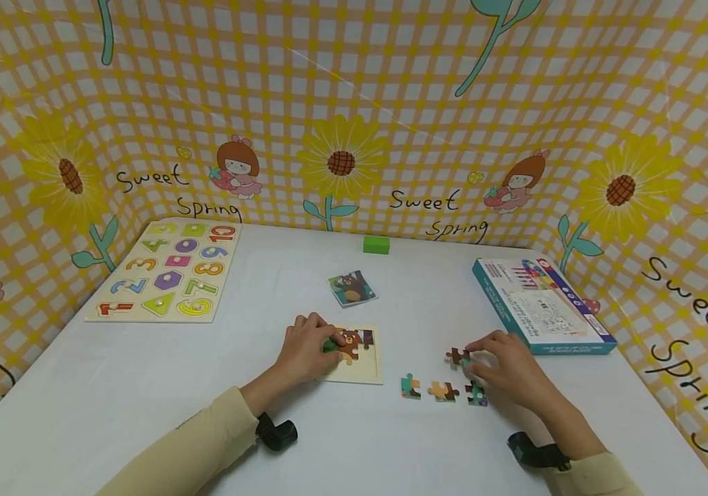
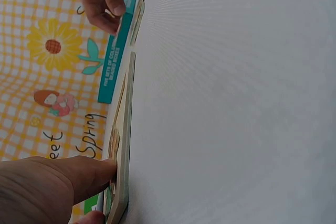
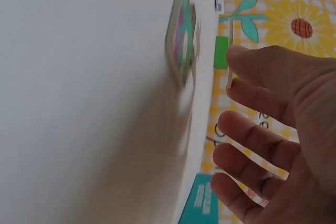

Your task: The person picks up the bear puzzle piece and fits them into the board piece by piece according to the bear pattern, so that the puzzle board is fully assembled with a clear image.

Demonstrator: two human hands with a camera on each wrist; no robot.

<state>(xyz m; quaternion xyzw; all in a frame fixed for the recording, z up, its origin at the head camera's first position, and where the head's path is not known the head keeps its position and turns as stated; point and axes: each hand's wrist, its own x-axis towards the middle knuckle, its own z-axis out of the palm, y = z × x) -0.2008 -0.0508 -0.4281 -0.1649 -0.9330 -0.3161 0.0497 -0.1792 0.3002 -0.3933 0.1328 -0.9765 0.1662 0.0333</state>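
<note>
A pale wooden puzzle board (image 1: 363, 375) lies at the middle of the table, partly filled with bear puzzle pieces (image 1: 350, 341). My left hand (image 1: 304, 350) grips its left side, with thumb and finger on the pieces at that edge; the hand hides what lies beneath. Between thumb and index finger my right hand (image 1: 509, 365) pinches a brown-and-green puzzle piece (image 1: 455, 356), seen edge-on in the right wrist view (image 3: 230, 77). Below it lie loose pieces: a green one (image 1: 410, 387), an orange-brown one (image 1: 443, 392) and a dark green one (image 1: 476, 395).
Behind the board lies a small bear picture card (image 1: 352, 288), with a green block (image 1: 376, 245) farther back. A number-and-shape board (image 1: 224, 275) rests at the left. At the right is a flat teal-edged box (image 1: 540, 306). Patterned cloth (image 1: 341, 89) walls the table's back and sides.
</note>
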